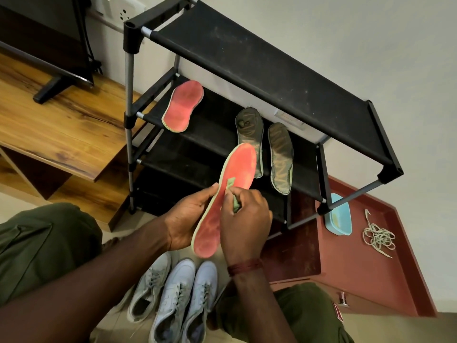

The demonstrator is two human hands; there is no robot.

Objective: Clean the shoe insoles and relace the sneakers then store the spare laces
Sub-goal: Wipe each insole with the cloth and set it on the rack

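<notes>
Left hand (190,219) grips the red insole (237,164) by its edge, in front of the shoe rack (259,60). Right hand (244,224) pinches a green cloth (231,183) against its face. A second red insole (183,106) and two dark insoles (280,157) lie on a rack shelf. Sneakers (173,293) sit on the floor below, and spare laces (378,237) lie tangled near a blue tray (338,216).
</notes>
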